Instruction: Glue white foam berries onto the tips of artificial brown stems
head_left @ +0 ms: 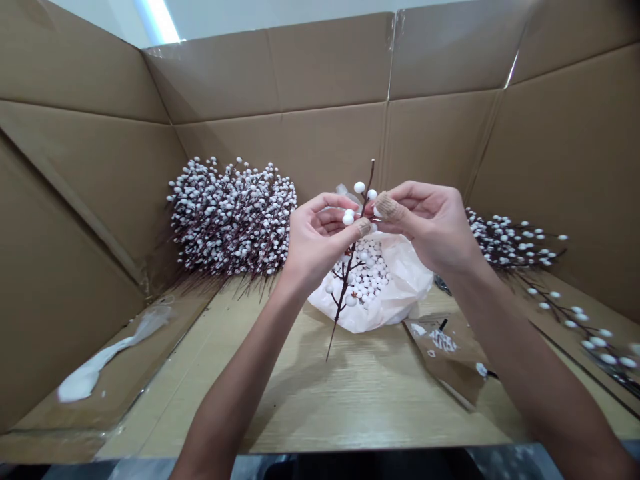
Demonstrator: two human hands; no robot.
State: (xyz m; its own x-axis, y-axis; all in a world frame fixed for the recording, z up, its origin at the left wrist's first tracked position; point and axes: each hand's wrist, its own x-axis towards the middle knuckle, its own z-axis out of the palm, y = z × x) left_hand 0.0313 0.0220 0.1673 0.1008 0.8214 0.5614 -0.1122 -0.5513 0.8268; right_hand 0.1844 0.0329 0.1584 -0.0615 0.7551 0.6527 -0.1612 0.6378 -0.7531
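Between my two hands an artificial berry branch (345, 287) stands nearly upright, its thin brown stem bearing white berries on short twigs. My left hand (323, 233) pinches the stem around its middle. At the upper part, my right hand (425, 220) has thumb and fingers closed on a white berry (377, 211) beside the stem; the fingertips partly hide it. Tan wraps cover both thumb tips. Behind and below the branch lies an open white plastic bag (410, 273) of loose white berries (370, 273).
A dense pile of berry branches (233, 220) lies at the left back, a smaller bunch (510, 240) at the right. A cardboard piece (455, 367) with white smears sits right of centre. Cardboard walls (330, 73) surround the table (320, 400). A white plastic strip (100, 367) lies left.
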